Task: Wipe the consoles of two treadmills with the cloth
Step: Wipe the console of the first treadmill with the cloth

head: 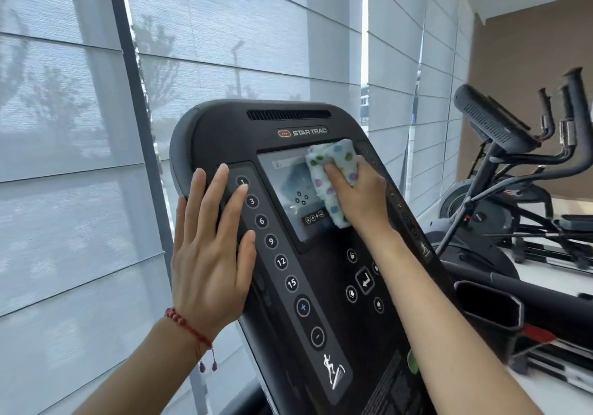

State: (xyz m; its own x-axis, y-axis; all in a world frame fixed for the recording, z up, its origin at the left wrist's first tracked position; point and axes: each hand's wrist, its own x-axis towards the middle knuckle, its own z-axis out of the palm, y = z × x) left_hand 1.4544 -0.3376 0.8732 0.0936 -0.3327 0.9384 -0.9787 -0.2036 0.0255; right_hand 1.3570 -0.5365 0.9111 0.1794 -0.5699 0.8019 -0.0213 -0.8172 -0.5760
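A black treadmill console (308,286) fills the middle of the view, tilted, with a touchscreen (288,190) near its top and columns of round number buttons down both sides. My right hand (359,196) holds a white cloth (330,170) with coloured dots and presses it onto the right part of the screen. My left hand (211,254) lies flat with straight fingers against the console's left edge, beside the number buttons. A red bead bracelet sits on my left wrist.
Grey window blinds (80,158) hang right behind the console, with a dark vertical frame post (134,93). An elliptical machine (513,164) with upright handles stands at the right. A black cup holder (487,308) sits on the console's right side.
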